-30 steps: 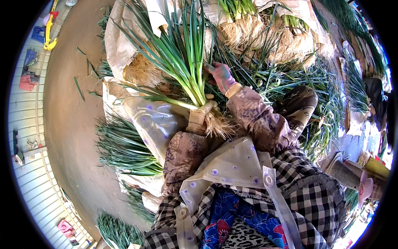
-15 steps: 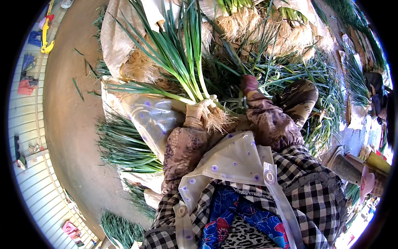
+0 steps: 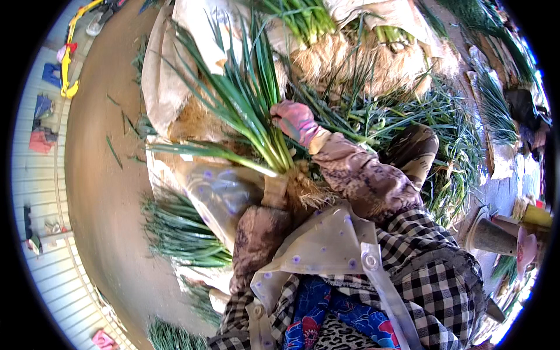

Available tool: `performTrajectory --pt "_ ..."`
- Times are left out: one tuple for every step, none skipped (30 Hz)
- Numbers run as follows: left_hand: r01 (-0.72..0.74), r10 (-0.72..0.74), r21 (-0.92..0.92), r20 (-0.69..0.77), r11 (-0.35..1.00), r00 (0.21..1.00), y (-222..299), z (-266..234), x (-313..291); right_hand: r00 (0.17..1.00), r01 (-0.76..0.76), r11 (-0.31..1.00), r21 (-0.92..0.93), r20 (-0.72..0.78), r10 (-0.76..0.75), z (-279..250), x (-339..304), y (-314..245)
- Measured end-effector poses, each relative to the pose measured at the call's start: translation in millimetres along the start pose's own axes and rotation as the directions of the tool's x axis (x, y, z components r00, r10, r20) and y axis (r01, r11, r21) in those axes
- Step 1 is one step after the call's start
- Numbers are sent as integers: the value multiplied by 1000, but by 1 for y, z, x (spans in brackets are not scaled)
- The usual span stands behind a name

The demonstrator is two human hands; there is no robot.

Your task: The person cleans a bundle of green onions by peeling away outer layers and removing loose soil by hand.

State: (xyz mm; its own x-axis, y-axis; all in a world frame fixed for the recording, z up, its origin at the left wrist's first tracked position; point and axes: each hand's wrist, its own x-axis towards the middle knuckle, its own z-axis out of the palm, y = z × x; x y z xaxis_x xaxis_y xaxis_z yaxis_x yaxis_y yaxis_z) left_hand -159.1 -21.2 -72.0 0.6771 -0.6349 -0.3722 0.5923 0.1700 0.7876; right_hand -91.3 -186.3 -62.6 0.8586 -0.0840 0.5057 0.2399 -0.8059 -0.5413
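Observation:
A small bunch of green onions (image 3: 262,143) leans up and away in front of me, its long leaves spreading to the far left and its pale roots (image 3: 309,192) towards me. My left hand (image 3: 275,189) is closed around the bunch's root end, its fingers mostly hidden behind the cuff and roots. My right hand (image 3: 296,121), in a pinkish patterned glove, is against the right side of the leaves with its fingers curled. What those fingers hold, if anything, is hidden.
Loose green leaves (image 3: 449,169) are heaped on the right, beside my knee (image 3: 414,154). Root-ended onion bundles (image 3: 356,64) lie wrapped at the far side. Another onion bundle (image 3: 184,227) rests at left. A grey bucket (image 3: 492,234) stands at right.
My right hand has moved left, from over the loose leaves to the bunch's leaves. My left hand still holds the bunch, which sits slightly lower in the picture.

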Motion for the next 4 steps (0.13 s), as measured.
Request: performTrajectory --pt "-4 5 -9 62 1000 998 3 -1 -4 999 -43 996 -74 25 45 1 1 11" --pt "31 -18 -115 115 993 993 15 2 -11 982 -169 957 -235 37 183 -3 5 28" --pt "78 -41 -212 172 974 984 29 7 -19 945 -292 875 -387 23 325 -6 6 49" --pt "72 -34 -203 185 976 982 35 10 -15 930 -368 878 -306 -127 345 -5 10 70"
